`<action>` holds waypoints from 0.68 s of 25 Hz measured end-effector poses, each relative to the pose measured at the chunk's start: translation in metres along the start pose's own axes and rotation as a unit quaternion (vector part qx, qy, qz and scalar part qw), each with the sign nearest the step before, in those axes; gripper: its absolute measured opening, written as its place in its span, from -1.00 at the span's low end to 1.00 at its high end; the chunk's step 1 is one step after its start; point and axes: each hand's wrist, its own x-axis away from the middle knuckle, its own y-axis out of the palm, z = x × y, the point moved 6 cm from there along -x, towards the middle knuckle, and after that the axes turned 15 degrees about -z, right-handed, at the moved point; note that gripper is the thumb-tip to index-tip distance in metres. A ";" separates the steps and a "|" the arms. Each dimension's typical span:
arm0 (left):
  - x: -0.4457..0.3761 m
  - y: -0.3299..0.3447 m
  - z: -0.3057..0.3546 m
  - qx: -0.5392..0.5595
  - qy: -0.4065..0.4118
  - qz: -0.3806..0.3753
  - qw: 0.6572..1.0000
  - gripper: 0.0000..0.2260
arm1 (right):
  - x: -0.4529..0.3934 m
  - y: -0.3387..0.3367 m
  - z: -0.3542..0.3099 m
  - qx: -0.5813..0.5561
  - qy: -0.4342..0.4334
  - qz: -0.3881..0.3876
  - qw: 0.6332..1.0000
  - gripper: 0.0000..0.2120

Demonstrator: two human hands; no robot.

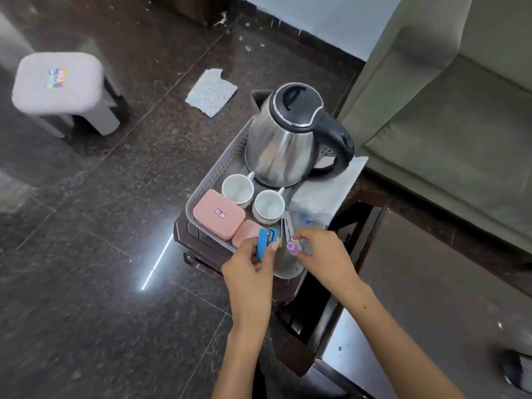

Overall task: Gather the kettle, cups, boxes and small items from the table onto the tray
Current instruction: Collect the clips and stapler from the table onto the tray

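A perforated grey tray (221,168) stands on a small dark table (195,246). At its far end stands a steel kettle (283,142) with a black lid and handle. Two white cups (238,190) (268,206) stand in front of the kettle. A large pink box (218,214) and a smaller pink box (245,232) lie at the tray's left. My left hand (250,272) grips a blue stapler (264,241) over the tray's near end. My right hand (325,254) pinches a small purple item (293,246) beside it. A metal utensil (285,226) lies between the hands.
White paper (328,185) lies along the tray's right side. A green sofa (449,116) stands right of the table. A grey stool (60,87) and a paper scrap (211,92) are on the dark stone floor to the left. A glass-topped table (354,349) is near my right arm.
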 end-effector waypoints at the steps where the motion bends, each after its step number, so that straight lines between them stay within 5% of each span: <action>1: -0.001 0.001 0.000 0.003 -0.003 -0.007 1.000 -0.96 | 0.003 -0.003 0.000 -0.033 0.000 0.010 0.999 -0.85; 5: -0.005 0.012 -0.001 0.014 -0.015 -0.043 0.999 -0.91 | 0.017 -0.006 -0.020 -0.313 -0.026 0.006 0.949 -0.83; 10: -0.008 0.026 -0.004 -0.002 -0.021 -0.109 0.994 -0.65 | 0.010 -0.001 -0.015 -0.357 0.012 0.027 0.934 -0.73; 14: -0.009 0.018 -0.003 -0.044 -0.007 -0.088 0.995 -0.74 | -0.004 -0.021 0.004 -0.203 0.077 0.094 0.972 -0.70; 17: -0.010 0.015 -0.002 -0.057 -0.003 -0.070 0.996 -0.76 | -0.020 -0.022 -0.003 -0.033 0.125 0.052 0.990 -0.68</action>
